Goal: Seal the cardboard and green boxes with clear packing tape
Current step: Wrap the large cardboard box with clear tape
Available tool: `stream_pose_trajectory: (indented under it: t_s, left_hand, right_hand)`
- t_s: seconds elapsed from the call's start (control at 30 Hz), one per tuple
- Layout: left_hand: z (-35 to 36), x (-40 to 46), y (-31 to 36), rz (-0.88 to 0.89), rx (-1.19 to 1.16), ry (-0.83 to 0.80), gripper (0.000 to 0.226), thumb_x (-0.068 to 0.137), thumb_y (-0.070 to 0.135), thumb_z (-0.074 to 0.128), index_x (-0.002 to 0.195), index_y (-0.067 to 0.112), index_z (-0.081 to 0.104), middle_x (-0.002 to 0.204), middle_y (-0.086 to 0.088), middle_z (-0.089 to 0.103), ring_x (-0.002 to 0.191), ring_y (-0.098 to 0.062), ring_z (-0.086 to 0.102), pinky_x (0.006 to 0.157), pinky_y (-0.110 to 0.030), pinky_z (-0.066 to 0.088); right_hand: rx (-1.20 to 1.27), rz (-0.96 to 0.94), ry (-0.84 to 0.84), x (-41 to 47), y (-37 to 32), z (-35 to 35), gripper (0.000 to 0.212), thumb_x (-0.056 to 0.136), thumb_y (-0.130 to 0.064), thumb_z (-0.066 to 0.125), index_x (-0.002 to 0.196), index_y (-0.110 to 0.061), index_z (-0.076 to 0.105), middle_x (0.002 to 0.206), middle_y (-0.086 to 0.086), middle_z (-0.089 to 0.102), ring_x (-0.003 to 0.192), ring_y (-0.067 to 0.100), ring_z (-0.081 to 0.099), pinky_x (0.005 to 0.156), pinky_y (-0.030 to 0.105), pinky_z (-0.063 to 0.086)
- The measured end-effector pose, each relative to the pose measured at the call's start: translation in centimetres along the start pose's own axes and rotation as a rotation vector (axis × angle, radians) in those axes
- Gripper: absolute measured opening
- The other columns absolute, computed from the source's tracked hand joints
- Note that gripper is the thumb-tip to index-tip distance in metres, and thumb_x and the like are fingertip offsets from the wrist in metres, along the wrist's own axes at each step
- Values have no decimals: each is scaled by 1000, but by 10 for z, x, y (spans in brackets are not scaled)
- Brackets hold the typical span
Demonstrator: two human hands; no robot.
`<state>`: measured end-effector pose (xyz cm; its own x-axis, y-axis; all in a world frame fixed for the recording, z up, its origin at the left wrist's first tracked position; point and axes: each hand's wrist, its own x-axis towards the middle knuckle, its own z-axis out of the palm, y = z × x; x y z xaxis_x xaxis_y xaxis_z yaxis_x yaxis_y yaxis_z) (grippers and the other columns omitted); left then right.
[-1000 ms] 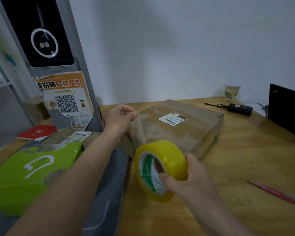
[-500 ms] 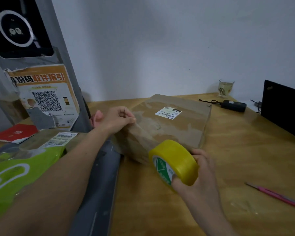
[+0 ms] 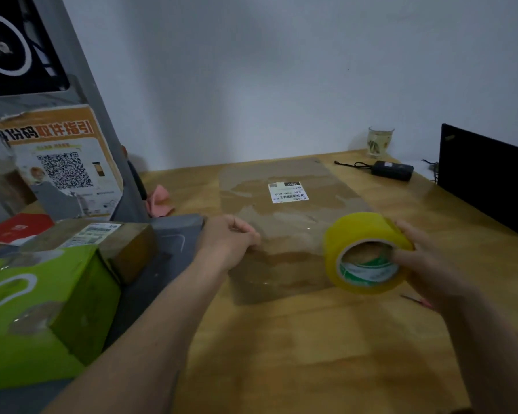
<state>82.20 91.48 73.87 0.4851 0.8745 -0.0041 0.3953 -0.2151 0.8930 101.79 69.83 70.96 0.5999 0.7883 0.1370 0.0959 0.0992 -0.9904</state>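
A: Left hand (image 3: 231,239) curling its fingers at the near left edge of the flat brown cardboard box (image 3: 284,228), apparently pinching the clear tape end down against it; blurred, so hard to say exactly.

B: Right hand (image 3: 416,261) gripping the yellow roll of packing tape (image 3: 364,252), fingers wrapping round its rim and reaching into the core. Hovering at the box's near right corner, core facing the camera.

A: Lying flat on the wooden worktop (image 3: 311,354), that box, glossy with tape across the top. Carrying a white shipping label (image 3: 287,192) toward its far end.

B: Sitting well to the left, the bright green box with white lettering (image 3: 33,309), resting on a grey surface (image 3: 150,279). Leaning just behind it, a smaller brown parcel with a printed label (image 3: 108,237).

A: Standing behind those, an orange-and-white poster with a QR code (image 3: 60,165), fixed to a grey kiosk (image 3: 81,70). Lying beside it, a red booklet (image 3: 15,230).

B: Peeking out near the kiosk's foot, something pink and crumpled (image 3: 159,201).

A: Showing just past the right wrist, a thin pink tool (image 3: 417,300), mostly hidden.

B: Sitting at the far right corner, a small clear glass (image 3: 379,141), with a black adapter and cord (image 3: 392,170) just in front. Standing along the right edge, a black panel (image 3: 488,174).
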Motion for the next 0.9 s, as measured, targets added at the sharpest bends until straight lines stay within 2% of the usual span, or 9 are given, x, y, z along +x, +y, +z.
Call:
stream_pose_trajectory:
  t_s: [0.13, 0.2, 0.27, 0.33, 0.4, 0.53, 0.7, 0.83, 0.9]
  left_hand:
    - [-8, -20, 18, 89, -71, 94, 6, 80, 13, 78, 82, 12, 72, 82, 6, 69, 81, -2, 63, 82, -23, 52]
    - [-13, -15, 37, 176, -110, 180, 6, 81, 12, 77, 83, 10, 72, 78, 10, 64, 68, 7, 59, 68, -7, 48]
    - [-10, -2, 58, 225, -120, 182, 8, 82, 10, 76, 80, 13, 69, 74, 7, 66, 60, 3, 57, 57, -9, 44]
    - [0, 14, 69, 239, -172, 116, 20, 83, 2, 73, 71, 14, 63, 69, 0, 65, 56, -6, 57, 56, -15, 48]
    - [12, 30, 69, 223, -181, 29, 24, 81, -4, 73, 68, 13, 62, 64, -4, 64, 50, -9, 54, 50, -17, 49]
    - [34, 53, 58, 183, -131, -50, 23, 76, -6, 77, 67, 12, 65, 60, -3, 64, 48, -9, 53, 51, -20, 46]
    - [46, 76, 43, 152, -92, -83, 25, 75, -3, 80, 65, 13, 63, 73, -7, 69, 54, -9, 58, 54, -17, 47]
    - [53, 85, 38, 145, -71, -98, 29, 76, -5, 78, 63, 15, 62, 70, -5, 66, 54, -10, 55, 59, -21, 47]
    - [58, 88, 37, 166, -75, -108, 31, 77, -6, 77, 62, 16, 61, 66, -2, 63, 48, -4, 55, 54, -17, 45]
  right_hand:
    - [-82, 54, -37, -14, -4, -5, 116, 41, -32, 89, 145, -19, 40, 139, 5, 53, 115, 24, 61, 94, 45, 52]
    - [-178, 51, -20, -29, -5, 4, 99, 59, -20, 88, 145, -25, 39, 135, 0, 54, 109, 22, 64, 88, 46, 56]
    - [-310, -10, 74, -45, -6, 19, 65, 71, -3, 81, 127, -22, 55, 114, -3, 63, 93, 16, 67, 71, 33, 59]
    - [-434, -57, 184, -60, -12, 36, 35, 69, -13, 83, 96, -15, 61, 85, 0, 67, 73, 10, 66, 54, 24, 53]
    - [-477, -23, 221, -70, -21, 48, 36, 66, -31, 84, 84, -12, 60, 75, 3, 65, 63, 6, 62, 50, 21, 47]
    - [-400, 12, 140, -77, -46, 64, 64, 44, -62, 76, 89, -20, 59, 79, -2, 65, 66, 6, 63, 56, 25, 54]
    - [-287, -7, 50, -69, -54, 82, 59, 48, -56, 73, 91, -19, 56, 77, -7, 65, 63, 8, 63, 50, 19, 50]
    - [-242, -8, 112, -58, -53, 80, 58, 46, -58, 75, 89, -21, 63, 77, -6, 69, 66, 12, 66, 56, 28, 53]
    - [-198, -19, 143, -54, -54, 77, 58, 49, -55, 88, 89, -20, 66, 77, -2, 71, 66, 16, 68, 57, 35, 54]
